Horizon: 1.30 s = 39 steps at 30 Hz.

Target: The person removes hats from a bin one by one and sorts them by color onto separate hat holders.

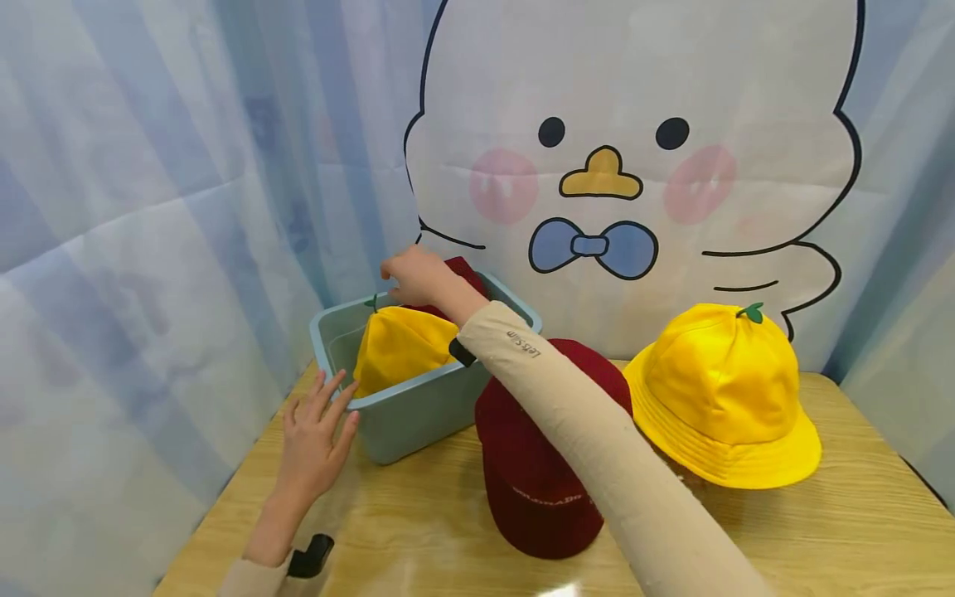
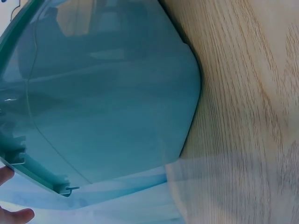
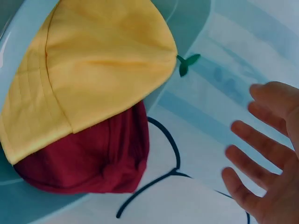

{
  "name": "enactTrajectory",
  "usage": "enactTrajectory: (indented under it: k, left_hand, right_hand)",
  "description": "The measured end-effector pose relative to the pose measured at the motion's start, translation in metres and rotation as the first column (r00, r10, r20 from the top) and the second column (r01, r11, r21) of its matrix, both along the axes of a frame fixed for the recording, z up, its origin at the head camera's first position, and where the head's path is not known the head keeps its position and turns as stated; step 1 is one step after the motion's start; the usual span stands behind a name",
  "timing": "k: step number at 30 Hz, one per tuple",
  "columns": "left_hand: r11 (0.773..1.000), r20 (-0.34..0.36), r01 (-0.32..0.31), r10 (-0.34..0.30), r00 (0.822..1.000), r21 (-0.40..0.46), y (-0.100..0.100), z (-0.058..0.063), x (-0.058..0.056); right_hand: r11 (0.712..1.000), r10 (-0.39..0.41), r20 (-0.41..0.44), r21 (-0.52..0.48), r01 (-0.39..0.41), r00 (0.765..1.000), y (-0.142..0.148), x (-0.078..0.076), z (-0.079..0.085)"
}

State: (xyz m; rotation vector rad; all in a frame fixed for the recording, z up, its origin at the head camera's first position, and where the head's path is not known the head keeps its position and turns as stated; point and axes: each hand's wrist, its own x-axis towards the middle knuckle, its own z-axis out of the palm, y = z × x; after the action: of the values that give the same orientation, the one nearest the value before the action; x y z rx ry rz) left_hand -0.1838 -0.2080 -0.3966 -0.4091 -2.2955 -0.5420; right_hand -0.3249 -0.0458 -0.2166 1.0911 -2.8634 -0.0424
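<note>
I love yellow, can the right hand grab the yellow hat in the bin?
Probably yes: the right hand is empty and close, with nothing visible between it and the yellow hat.

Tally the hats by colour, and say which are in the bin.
Yellow: 2, one yellow hat in the bin and a second yellow hat outside it.
Dark red: 2, one dark red hat in the bin and a second dark red hat outside it.
Total: 4 hats, 2 of them in the bin.

smooth plastic bin (image 1: pixel 425 414); matt cloth hats (image 1: pixel 719 381); glossy wood-grained tabletop (image 1: pixel 418 531)
</note>
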Motion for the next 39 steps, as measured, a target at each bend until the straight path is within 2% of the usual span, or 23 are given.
enactTrajectory:
  k: [4, 12, 20, 24, 34, 39]
  left_hand:
    - [1.0, -0.012, 0.003, -0.003, 1.0, 0.002, 0.0, 0.0, -0.001]
    - [1.0, -0.02, -0.01, 0.01, 1.0, -0.024, -0.001, 0.0, -0.001]
    - [0.999, -0.015, -0.019, 0.019, 1.0, -0.033, -0.002, 0.0, 0.0]
    - [0.999, -0.004, -0.021, 0.021, 1.0, -0.034, -0.003, 0.0, 0.0]
    - [0.999, 0.004, -0.018, 0.018, 1.0, -0.041, -0.003, 0.001, 0.0]
    - [0.999, 0.006, -0.018, 0.019, 1.0, -0.042, -0.003, 0.002, 0.001]
  right_hand:
    - [0.999, -0.031, -0.068, 0.039, 0.034, 0.997, -0.012, -0.002, -0.011]
    - [0.972, -0.042, -0.159, 0.224, 0.077, 0.986, -0.026, -0.001, -0.036]
    - [0.969, 0.019, -0.208, 0.246, 0.033, 0.978, -0.028, -0.001, -0.052]
    - [0.962, 0.005, -0.197, 0.27, 0.049, 0.98, -0.027, -0.001, -0.058]
    - [0.949, -0.094, -0.142, 0.285, 0.132, 0.985, -0.022, -0.004, -0.071]
    - [0.949, -0.09, -0.132, 0.288, 0.125, 0.987, -0.02, -0.004, -0.074]
